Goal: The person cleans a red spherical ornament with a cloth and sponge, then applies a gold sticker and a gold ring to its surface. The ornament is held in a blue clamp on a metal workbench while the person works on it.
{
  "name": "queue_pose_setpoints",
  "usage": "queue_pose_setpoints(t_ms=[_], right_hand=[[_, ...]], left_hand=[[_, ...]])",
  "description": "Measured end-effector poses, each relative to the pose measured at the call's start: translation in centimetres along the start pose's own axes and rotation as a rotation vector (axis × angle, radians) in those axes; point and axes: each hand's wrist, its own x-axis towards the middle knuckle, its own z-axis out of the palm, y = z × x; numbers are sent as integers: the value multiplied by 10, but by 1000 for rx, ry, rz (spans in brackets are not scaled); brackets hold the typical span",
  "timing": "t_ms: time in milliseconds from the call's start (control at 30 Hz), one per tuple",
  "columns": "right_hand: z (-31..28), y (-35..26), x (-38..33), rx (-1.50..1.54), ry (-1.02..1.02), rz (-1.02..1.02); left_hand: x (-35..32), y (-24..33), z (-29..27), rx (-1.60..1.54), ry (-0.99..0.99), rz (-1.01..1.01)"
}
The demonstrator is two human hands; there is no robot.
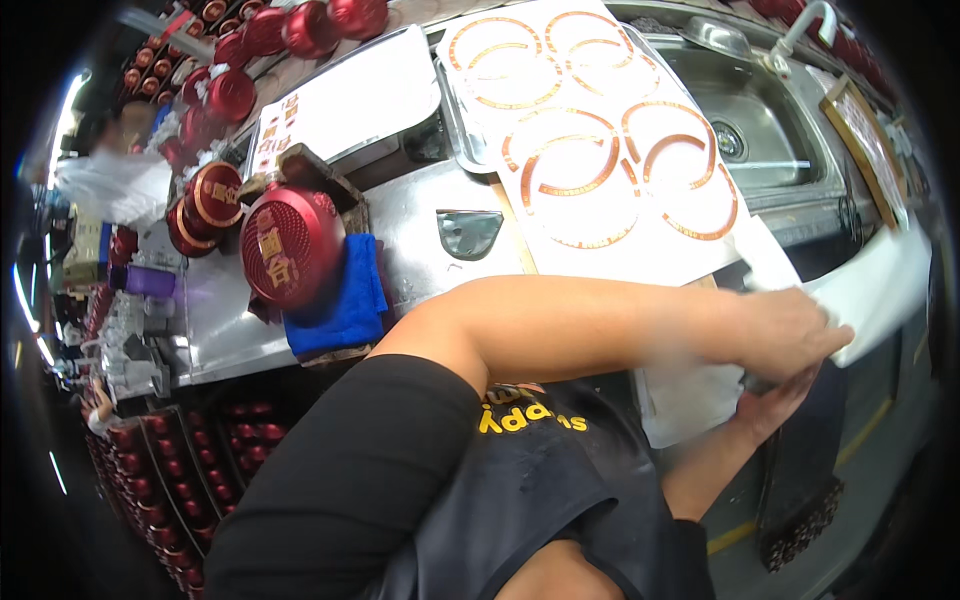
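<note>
My left arm reaches across to the right. At its end my left hand (795, 330) is closed on a white sheet of paper (880, 290), which is bent and blurred. Just below it, my right hand (772, 405) meets the left one. Its fingers are smeared and partly hidden, so whether it grips anything is unclear. Beside the right hand hangs another pale sheet (690, 405). Nearest on the counter lies a large white sheet (660, 255) printed with several orange-gold curved bands (570, 185).
A red dimpled round vessel (290, 245) with gold markings rests by a blue cloth (340, 300) at left. A dark translucent scraper (470, 234) lies mid-counter. Behind stand a white-covered tray (365, 95) and more red vessels (232, 95). A metal sink (745, 115) is at far right.
</note>
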Motion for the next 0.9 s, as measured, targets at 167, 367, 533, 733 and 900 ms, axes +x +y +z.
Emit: queue_pose_setpoints(t_ms=[167, 367, 533, 733, 900], right_hand=[[-88, 66, 27, 240, 153, 588], [-57, 50, 58, -32, 43, 227], [101, 23, 155, -168, -502, -37], [239, 140, 312, -1157, -474, 248], [224, 220, 375, -375, -132, 857]], left_hand=[[-54, 12, -26, 200, -62, 12], [-157, 42, -106, 225, -173, -180], [-238, 75, -160, 341, 119, -374], [-355, 153, -188, 542, 712, -794], [-427, 181, -169, 579, 1169, -937]])
